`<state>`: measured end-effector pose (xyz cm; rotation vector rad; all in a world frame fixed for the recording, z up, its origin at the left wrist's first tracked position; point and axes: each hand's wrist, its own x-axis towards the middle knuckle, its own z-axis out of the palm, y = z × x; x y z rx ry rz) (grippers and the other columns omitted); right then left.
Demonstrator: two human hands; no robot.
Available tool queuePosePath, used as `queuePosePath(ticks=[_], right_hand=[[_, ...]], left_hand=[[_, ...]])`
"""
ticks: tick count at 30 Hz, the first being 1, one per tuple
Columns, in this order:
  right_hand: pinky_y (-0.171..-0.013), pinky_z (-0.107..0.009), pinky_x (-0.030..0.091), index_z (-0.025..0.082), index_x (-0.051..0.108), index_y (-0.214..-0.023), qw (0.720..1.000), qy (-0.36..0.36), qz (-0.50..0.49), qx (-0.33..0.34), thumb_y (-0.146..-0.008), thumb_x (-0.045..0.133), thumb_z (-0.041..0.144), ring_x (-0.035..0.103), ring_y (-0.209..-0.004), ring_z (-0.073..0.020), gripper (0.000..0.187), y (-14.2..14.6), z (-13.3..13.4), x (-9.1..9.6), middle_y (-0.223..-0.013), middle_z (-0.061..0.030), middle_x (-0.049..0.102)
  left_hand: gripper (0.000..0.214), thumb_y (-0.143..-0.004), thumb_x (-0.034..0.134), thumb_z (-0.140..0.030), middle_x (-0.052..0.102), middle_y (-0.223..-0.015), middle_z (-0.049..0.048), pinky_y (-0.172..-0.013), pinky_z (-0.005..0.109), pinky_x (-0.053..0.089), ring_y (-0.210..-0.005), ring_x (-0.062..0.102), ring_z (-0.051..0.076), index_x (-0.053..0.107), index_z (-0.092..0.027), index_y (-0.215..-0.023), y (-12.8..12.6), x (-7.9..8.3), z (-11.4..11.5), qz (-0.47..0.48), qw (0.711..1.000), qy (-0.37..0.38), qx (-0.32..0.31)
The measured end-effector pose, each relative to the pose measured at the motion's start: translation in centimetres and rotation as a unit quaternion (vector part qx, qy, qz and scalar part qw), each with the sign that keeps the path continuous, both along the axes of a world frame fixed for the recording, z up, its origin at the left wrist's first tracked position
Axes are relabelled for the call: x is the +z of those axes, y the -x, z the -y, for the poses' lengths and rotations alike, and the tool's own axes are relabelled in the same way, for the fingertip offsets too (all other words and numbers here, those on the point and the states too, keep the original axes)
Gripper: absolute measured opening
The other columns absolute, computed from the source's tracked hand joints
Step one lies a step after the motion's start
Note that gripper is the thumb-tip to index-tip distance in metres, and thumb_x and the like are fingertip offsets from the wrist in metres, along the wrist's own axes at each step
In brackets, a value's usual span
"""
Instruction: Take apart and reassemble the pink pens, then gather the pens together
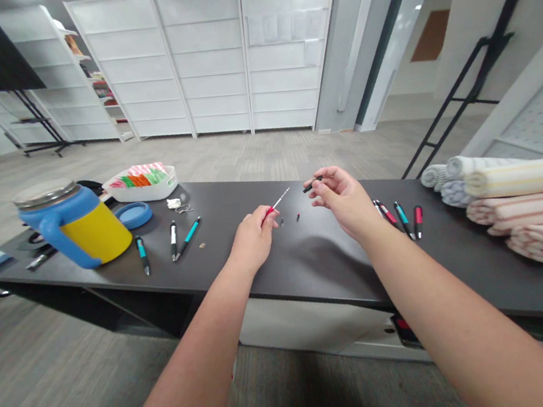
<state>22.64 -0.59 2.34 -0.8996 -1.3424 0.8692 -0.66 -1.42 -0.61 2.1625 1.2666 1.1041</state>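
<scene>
My left hand [252, 236] pinches a red pen barrel, and its thin pale refill [281, 197] sticks out toward the upper right. My right hand [342, 197] is raised above the table, closed with the fingertips on a short black pen part [312, 184]. The two pen pieces are apart. Below and between the hands, a small dark and red piece [298, 217] lies on the dark table [281, 273]. Another tiny piece [282, 221] lies close to my left fingers. My left palm side is hidden, so most of the red barrel does not show.
Several pens lie at the left, one a teal pen [188, 238], and more at the right, including a red pen [419, 222]. A blue and yellow mug [77, 224], blue lid [134, 215] and white basket [146, 191] stand left. Rolled towels [528, 201] are stacked right.
</scene>
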Motion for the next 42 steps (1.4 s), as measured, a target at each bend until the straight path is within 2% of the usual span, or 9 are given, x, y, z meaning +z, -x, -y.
queuePosePath(ticks=[4,12,22,28,32,36,39,42], right_hand=[[-0.073,-0.031,0.059,0.028,0.055,-0.111,0.998,-0.024,0.026,-0.047,-0.083,0.079,0.06,0.068,-0.087,-0.0174,0.049,-0.1,-0.4,-0.1,-0.112,-0.0065,0.076],[-0.07,-0.031,0.057,0.027,0.056,-0.109,0.996,-0.037,0.064,-0.043,-0.085,0.077,0.059,0.068,-0.083,-0.0174,0.045,0.1,-0.1,0.1,-0.11,-0.0067,0.077],[-0.068,-0.029,0.053,0.024,0.061,-0.107,0.996,-0.032,0.082,-0.001,-0.086,0.079,0.049,0.067,-0.081,-0.016,0.037,0.5,0.0,-0.1,-0.109,-0.0073,0.078],[-0.071,-0.031,0.053,0.023,0.063,-0.107,0.988,0.002,0.142,0.066,-0.086,0.079,0.044,0.07,-0.084,-0.0173,0.034,0.5,0.0,-0.6,-0.111,-0.0087,0.079],[-0.073,-0.033,0.054,0.023,0.063,-0.105,0.978,0.006,0.185,0.099,-0.086,0.078,0.041,0.07,-0.083,-0.0175,0.03,0.5,0.1,-1.0,-0.113,-0.0083,0.08],[-0.073,-0.033,0.054,0.023,0.063,-0.103,0.977,0.01,0.181,0.111,-0.086,0.079,0.04,0.071,-0.081,-0.0171,0.029,0.5,0.3,-0.9,-0.112,-0.0081,0.08],[-0.072,-0.033,0.054,0.022,0.064,-0.101,0.978,0.023,0.173,0.114,-0.085,0.08,0.041,0.072,-0.08,-0.0176,0.03,0.6,0.4,-0.8,-0.107,-0.0077,0.081],[-0.07,-0.032,0.053,0.021,0.067,-0.101,0.976,0.034,0.188,0.105,-0.084,0.082,0.044,0.073,-0.078,-0.0193,0.032,0.5,0.4,-0.9,-0.089,-0.0054,0.081]], left_hand=[[0.027,-0.107,0.043,-0.035,0.076,-0.097,0.0028,-0.085,0.034,0.048,-0.093,0.065,0.022,0.067,-0.024,-0.107,-0.1,0.1,0.1,-0.02,1.0,-0.009,-0.01],[0.026,-0.107,0.044,-0.034,0.077,-0.095,0.0028,-0.084,0.035,0.048,-0.091,0.065,0.022,0.068,-0.025,-0.104,-0.3,0.3,0.3,-0.039,0.999,-0.012,-0.015],[0.025,-0.106,0.046,-0.034,0.077,-0.095,0.0024,-0.087,0.035,0.049,-0.094,0.066,0.023,0.069,-0.025,-0.107,-0.4,0.2,0.4,-0.045,0.999,-0.014,-0.02],[0.023,-0.105,0.049,-0.035,0.076,-0.099,0.0043,-0.084,0.035,0.049,-0.091,0.066,0.023,0.07,-0.025,-0.107,-0.4,0.3,0.5,-0.071,0.997,-0.028,-0.013],[0.022,-0.105,0.048,-0.032,0.074,-0.103,0.0056,-0.085,0.035,0.049,-0.095,0.066,0.023,0.069,-0.024,-0.106,-0.4,0.0,0.3,-0.071,0.996,-0.046,-0.03],[0.021,-0.104,0.048,-0.029,0.071,-0.1,0.0064,-0.085,0.034,0.049,-0.095,0.065,0.023,0.069,-0.023,-0.104,-0.4,-0.1,0.2,-0.065,0.995,-0.052,-0.049],[0.021,-0.104,0.049,-0.028,0.071,-0.101,0.0066,-0.087,0.035,0.049,-0.097,0.065,0.023,0.068,-0.022,-0.104,-0.5,-0.1,0.2,-0.062,0.995,-0.052,-0.06],[0.021,-0.104,0.048,-0.029,0.07,-0.1,0.0063,-0.087,0.035,0.049,-0.097,0.065,0.023,0.068,-0.022,-0.103,-0.5,0.0,0.3,-0.064,0.995,-0.049,-0.065]])
